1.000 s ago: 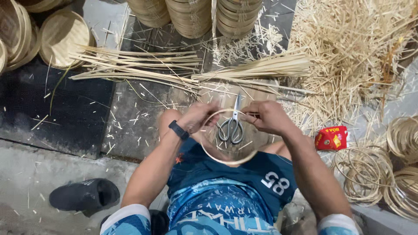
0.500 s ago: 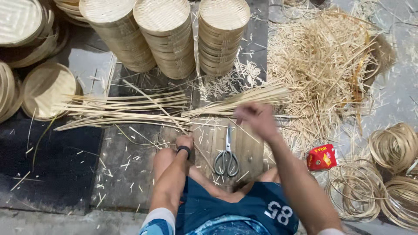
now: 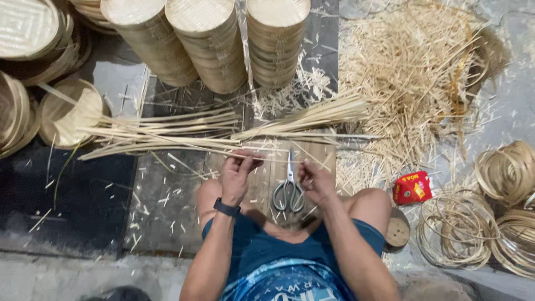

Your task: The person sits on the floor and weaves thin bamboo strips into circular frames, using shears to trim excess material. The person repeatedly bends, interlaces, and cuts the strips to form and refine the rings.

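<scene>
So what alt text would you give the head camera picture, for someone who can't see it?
Seen from above, a seated person's left hand and right hand pinch a thin bamboo strip over a wooden board, with scissors lying between them. Long strips, stacked round baskets, loose shavings and coiled hoops surround them.

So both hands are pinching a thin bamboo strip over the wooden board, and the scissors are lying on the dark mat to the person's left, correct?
Not quite. The head view shows the scissors lying on the wooden board itself, between the left hand and right hand, not on the dark mat. The rest holds: both hands pinch a thin bamboo strip over the board.
</scene>
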